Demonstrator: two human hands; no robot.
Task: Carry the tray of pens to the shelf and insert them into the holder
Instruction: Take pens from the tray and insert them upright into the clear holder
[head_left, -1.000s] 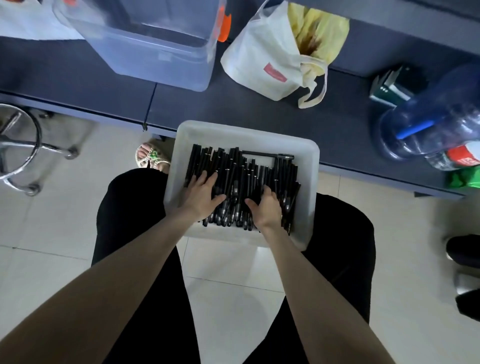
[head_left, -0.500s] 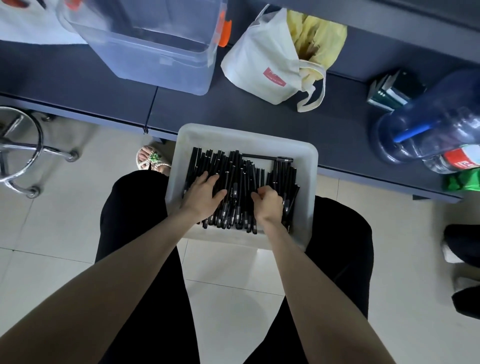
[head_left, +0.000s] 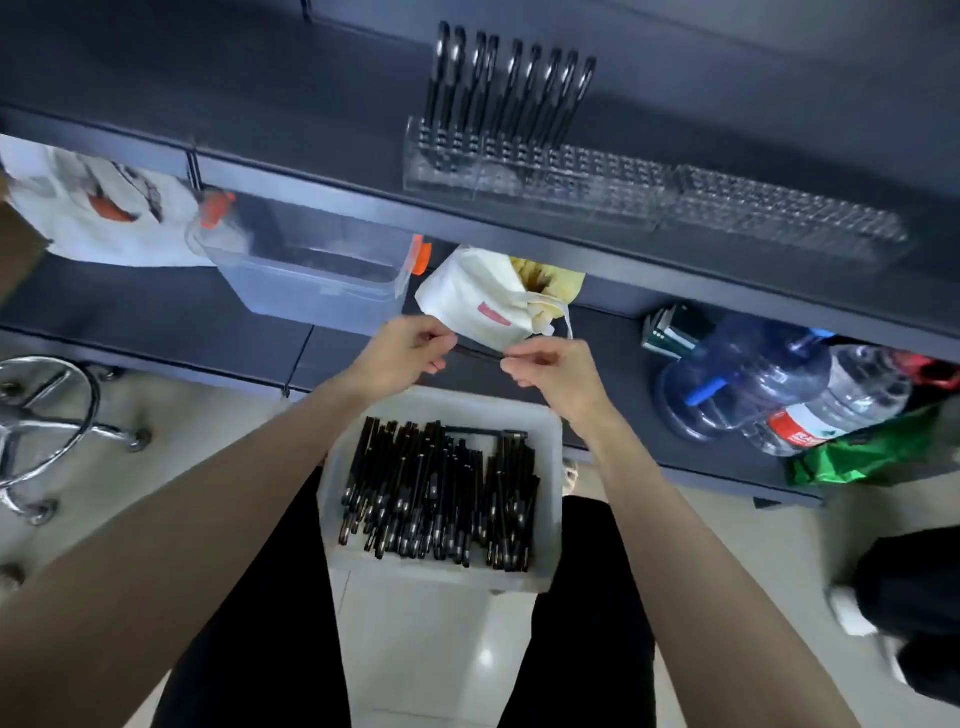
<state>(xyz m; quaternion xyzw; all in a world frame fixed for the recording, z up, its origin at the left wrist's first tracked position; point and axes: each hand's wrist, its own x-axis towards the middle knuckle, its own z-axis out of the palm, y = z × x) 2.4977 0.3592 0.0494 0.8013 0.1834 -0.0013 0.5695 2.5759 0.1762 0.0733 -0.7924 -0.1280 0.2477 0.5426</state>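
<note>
A white tray (head_left: 550, 436) rests on my lap, filled with several black pens (head_left: 441, 499) lying side by side. Above its far edge my left hand (head_left: 402, 356) and my right hand (head_left: 550, 369) pinch the two ends of one black pen (head_left: 480, 353), held level between them. On the dark shelf (head_left: 311, 104) higher up stands a clear perforated holder (head_left: 649, 202) running left to right; several black pens (head_left: 509, 88) stand upright in its left end.
On the lower shelf sit a clear plastic bin (head_left: 311, 270), a white tote bag (head_left: 483, 306), small books (head_left: 670, 332), a blue water jug (head_left: 748, 379), bottles and a green bag (head_left: 872, 452). A chrome stool base (head_left: 47, 415) stands at the left; someone's shoes (head_left: 909, 613) at the right.
Both hands have left the pile in the tray and risen with one pen held between them. The view has tilted up, bringing the upper shelf and holder into sight.
</note>
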